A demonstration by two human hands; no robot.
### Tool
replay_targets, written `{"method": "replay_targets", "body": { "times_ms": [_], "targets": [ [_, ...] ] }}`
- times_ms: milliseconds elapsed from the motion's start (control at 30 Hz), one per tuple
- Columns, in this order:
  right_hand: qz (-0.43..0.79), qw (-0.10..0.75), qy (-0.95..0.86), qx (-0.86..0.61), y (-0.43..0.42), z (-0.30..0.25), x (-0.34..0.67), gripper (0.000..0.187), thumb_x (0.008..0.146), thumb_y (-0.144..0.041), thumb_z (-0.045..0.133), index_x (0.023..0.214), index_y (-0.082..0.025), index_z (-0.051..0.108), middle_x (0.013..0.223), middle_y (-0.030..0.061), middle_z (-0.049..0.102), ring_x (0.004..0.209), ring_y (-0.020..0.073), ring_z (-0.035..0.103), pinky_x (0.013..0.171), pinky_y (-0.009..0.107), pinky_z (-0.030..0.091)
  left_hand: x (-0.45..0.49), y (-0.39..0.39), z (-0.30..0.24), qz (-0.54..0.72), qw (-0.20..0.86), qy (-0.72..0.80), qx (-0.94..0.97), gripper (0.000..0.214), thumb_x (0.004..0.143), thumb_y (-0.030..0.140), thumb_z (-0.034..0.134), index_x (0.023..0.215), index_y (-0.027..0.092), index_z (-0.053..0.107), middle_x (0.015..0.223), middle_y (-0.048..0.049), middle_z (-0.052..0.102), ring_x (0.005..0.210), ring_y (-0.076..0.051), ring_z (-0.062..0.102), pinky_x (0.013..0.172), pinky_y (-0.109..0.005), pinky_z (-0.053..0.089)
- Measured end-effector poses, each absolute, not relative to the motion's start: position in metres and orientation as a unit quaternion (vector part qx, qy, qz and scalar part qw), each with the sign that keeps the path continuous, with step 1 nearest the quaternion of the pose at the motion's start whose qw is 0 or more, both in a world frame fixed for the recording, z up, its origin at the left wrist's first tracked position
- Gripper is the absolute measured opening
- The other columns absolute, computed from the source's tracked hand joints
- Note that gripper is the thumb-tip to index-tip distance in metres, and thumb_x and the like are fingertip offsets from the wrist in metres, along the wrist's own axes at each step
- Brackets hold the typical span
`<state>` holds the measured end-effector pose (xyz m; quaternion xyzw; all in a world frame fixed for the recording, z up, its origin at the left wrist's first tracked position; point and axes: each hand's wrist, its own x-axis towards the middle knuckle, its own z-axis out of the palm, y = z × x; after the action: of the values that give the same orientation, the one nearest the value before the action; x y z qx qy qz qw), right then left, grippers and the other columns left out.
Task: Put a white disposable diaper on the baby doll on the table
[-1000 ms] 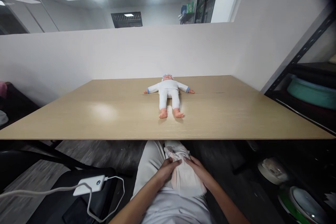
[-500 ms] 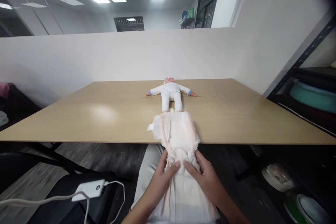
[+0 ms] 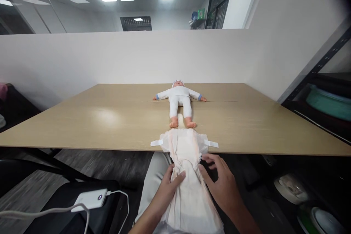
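Observation:
A baby doll point(image 3: 179, 101) in white clothes lies on its back on the wooden table point(image 3: 109, 120), feet toward me. A white diaper point(image 3: 186, 175) stretches from my lap up over the table's near edge, its tabs spread out just short of the doll's feet. My left hand point(image 3: 168, 186) grips the diaper's gathered middle on the left side, fingers closed on the fabric. Against the diaper's right edge rests my right hand point(image 3: 222, 184), its fingers apart and loosely curved.
A white power bank point(image 3: 90, 200) with a cable lies on a black chair at lower left. Dark metal shelving point(image 3: 315, 91) with bowls and plates stands on the right. A white partition wall runs behind the table.
The diaper was bunched in both hands on my lap; it has unfolded upward over the table edge and now lies lower with its tabs spread. My right hand has loosened its grip.

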<state>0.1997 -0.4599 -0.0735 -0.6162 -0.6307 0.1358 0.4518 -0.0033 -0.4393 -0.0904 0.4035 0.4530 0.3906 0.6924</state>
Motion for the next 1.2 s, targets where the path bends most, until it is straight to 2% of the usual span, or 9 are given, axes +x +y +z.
{"method": "replay_targets", "body": {
  "times_ms": [133, 333, 500, 600, 700, 800, 900, 1067, 1200],
  "targets": [
    [0.098, 0.378, -0.748, -0.537, -0.426, -0.050, 0.190, 0.035, 0.105, -0.040, 0.056, 0.137, -0.027, 0.063, 0.138, 0.0097, 0.067, 0.133, 0.0290, 0.058, 0.114, 0.050, 0.048, -0.004, -0.442, -0.086, 0.385, 0.680, 0.449, 0.434, 0.070, 0.081, 0.066, 0.078, 0.131, 0.021, 0.058, 0.145, -0.0140, 0.064, 0.139, -0.036, 0.056, 0.115, -0.043, 0.046],
    [0.106, 0.179, -0.848, -0.487, -0.354, -0.058, 0.186, 0.061, 0.107, -0.056, 0.047, 0.161, -0.027, 0.044, 0.171, 0.0100, 0.036, 0.159, 0.0314, 0.030, 0.130, 0.059, 0.026, -0.042, -0.423, -0.047, 0.244, 0.578, 0.436, 0.645, 0.047, 0.097, 0.058, 0.064, 0.131, 0.025, 0.061, 0.143, -0.0069, 0.065, 0.132, -0.030, 0.059, 0.113, -0.037, 0.044],
    [0.097, 0.162, -0.865, -0.465, -0.326, -0.064, 0.190, 0.059, 0.110, -0.054, 0.041, 0.164, -0.030, 0.038, 0.173, 0.0077, 0.032, 0.161, 0.0279, 0.026, 0.131, 0.057, 0.023, -0.075, -0.338, -0.005, 0.189, 0.324, 0.459, 0.806, 0.036, 0.109, 0.046, 0.042, 0.104, 0.022, 0.068, 0.100, -0.0049, 0.074, 0.093, -0.025, 0.068, 0.089, -0.035, 0.052],
    [0.102, 0.171, -0.870, -0.451, -0.321, -0.062, 0.192, 0.059, 0.109, -0.054, 0.043, 0.164, -0.033, 0.037, 0.173, 0.0055, 0.032, 0.160, 0.0274, 0.026, 0.130, 0.056, 0.026, -0.069, -0.253, -0.005, 0.235, 0.081, 0.448, 0.858, 0.025, 0.103, 0.022, 0.048, 0.124, 0.018, 0.062, 0.124, -0.0132, 0.069, 0.114, -0.030, 0.063, 0.100, -0.044, 0.049],
    [0.112, 0.174, -0.870, -0.448, -0.319, -0.061, 0.193, 0.061, 0.108, -0.055, 0.045, 0.165, -0.034, 0.036, 0.173, 0.0037, 0.032, 0.160, 0.0272, 0.026, 0.130, 0.055, 0.027, -0.048, -0.177, -0.014, 0.151, -0.078, 0.399, 0.901, 0.070, 0.085, 0.003, 0.058, 0.153, 0.017, 0.045, 0.158, -0.0203, 0.047, 0.138, -0.039, 0.049, 0.107, -0.052, 0.046],
    [0.124, 0.167, -0.864, -0.459, -0.318, -0.062, 0.193, 0.063, 0.108, -0.055, 0.047, 0.166, -0.036, 0.033, 0.174, 0.0012, 0.030, 0.160, 0.0283, 0.026, 0.130, 0.056, 0.029, -0.022, -0.134, -0.018, 0.056, -0.148, 0.232, 0.960, 0.099, 0.075, -0.005, 0.060, 0.164, 0.029, 0.031, 0.173, -0.0117, 0.027, 0.150, -0.038, 0.039, 0.111, -0.049, 0.044],
    [0.132, 0.159, -0.859, -0.469, -0.317, -0.063, 0.192, 0.065, 0.107, -0.053, 0.048, 0.167, -0.039, 0.028, 0.174, -0.0008, 0.029, 0.160, 0.0291, 0.027, 0.130, 0.058, 0.029, -0.001, -0.120, -0.016, 0.004, -0.167, 0.105, 0.980, 0.111, 0.069, -0.004, 0.066, 0.165, 0.034, 0.025, 0.177, -0.0045, 0.018, 0.157, -0.034, 0.029, 0.116, -0.046, 0.039],
    [0.154, 0.153, -0.858, -0.466, -0.312, -0.066, 0.193, 0.068, 0.106, -0.054, 0.050, 0.168, -0.041, 0.023, 0.175, -0.0018, 0.024, 0.161, 0.0312, 0.025, 0.129, 0.060, 0.029, 0.015, -0.114, -0.013, 0.044, -0.125, 0.052, 0.990, 0.075, 0.080, 0.014, 0.069, 0.150, 0.028, 0.050, 0.171, -0.0008, 0.037, 0.149, -0.034, 0.038, 0.115, -0.047, 0.037],
    [0.183, 0.128, -0.866, -0.448, -0.304, -0.065, 0.197, 0.068, 0.107, -0.056, 0.048, 0.168, -0.039, 0.024, 0.175, -0.0017, 0.022, 0.162, 0.0312, 0.022, 0.130, 0.059, 0.028, 0.026, -0.106, -0.018, 0.099, -0.105, 0.032, 0.989, 0.035, 0.097, 0.031, 0.058, 0.130, 0.022, 0.064, 0.148, -0.0070, 0.062, 0.125, -0.033, 0.054, 0.104, -0.047, 0.040]
  ]
}}
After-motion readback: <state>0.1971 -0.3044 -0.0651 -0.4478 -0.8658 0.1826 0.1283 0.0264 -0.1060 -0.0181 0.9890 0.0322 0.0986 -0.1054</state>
